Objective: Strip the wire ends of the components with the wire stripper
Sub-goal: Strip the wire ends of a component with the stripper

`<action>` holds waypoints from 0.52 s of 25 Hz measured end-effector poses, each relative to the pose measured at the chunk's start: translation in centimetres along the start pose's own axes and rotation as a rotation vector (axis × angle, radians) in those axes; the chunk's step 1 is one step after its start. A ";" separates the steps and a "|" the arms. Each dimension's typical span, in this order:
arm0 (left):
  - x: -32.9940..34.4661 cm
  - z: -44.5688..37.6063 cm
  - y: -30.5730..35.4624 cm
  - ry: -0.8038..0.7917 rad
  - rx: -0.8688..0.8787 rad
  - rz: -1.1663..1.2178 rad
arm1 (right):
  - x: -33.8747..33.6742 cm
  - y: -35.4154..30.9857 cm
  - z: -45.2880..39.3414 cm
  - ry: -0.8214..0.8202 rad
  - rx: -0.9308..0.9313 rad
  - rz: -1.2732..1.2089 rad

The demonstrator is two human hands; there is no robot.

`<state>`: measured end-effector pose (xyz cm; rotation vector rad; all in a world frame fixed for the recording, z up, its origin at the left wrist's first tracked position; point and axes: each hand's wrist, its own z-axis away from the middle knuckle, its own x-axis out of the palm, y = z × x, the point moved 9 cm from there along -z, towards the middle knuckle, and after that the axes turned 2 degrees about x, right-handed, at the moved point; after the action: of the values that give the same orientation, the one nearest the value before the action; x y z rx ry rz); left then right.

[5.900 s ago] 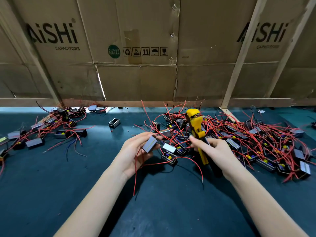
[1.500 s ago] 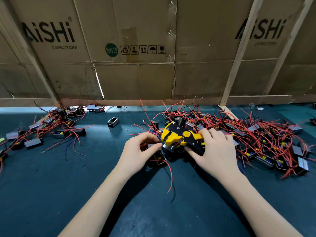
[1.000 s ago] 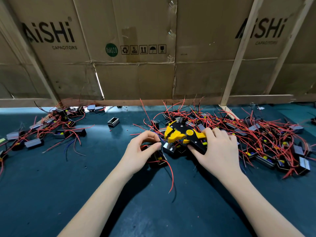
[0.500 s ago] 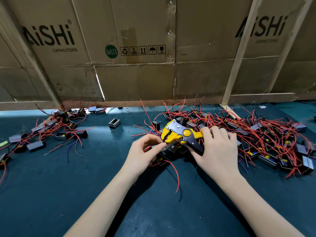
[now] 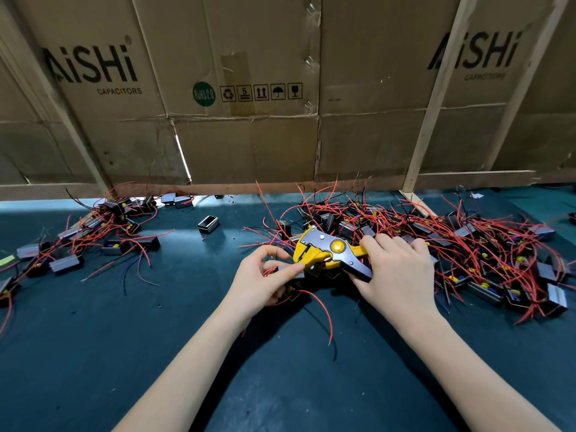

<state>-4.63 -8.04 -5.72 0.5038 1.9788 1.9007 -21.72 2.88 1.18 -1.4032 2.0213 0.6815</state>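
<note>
The wire stripper [image 5: 330, 254], lifted slightly since a moment ago, is gripped by the right hand [image 5: 396, 272]; a component [image 5: 291, 272] is pinched by the left hand [image 5: 258, 282]; stripping seems underway.

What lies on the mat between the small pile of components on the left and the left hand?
In the head view, only bare dark mat lies between the left pile and the left hand, apart from loose wires.
</note>
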 end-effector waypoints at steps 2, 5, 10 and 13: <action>-0.1 -0.1 0.0 -0.013 -0.004 0.003 | 0.2 0.1 0.1 -0.031 0.023 -0.037; -0.3 -0.2 -0.1 -0.012 -0.003 -0.035 | 0.7 0.5 0.2 -0.042 0.054 -0.053; 0.0 -0.2 0.8 -0.098 0.092 -0.185 | 1.2 1.5 0.2 -0.012 0.144 -0.031; 0.4 0.2 1.8 -0.171 0.307 -0.633 | 1.3 2.8 0.3 0.005 0.224 -0.110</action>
<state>-4.89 -7.64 -3.89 0.0821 2.0063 1.1453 -24.71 3.09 0.29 -1.3719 1.9400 0.3916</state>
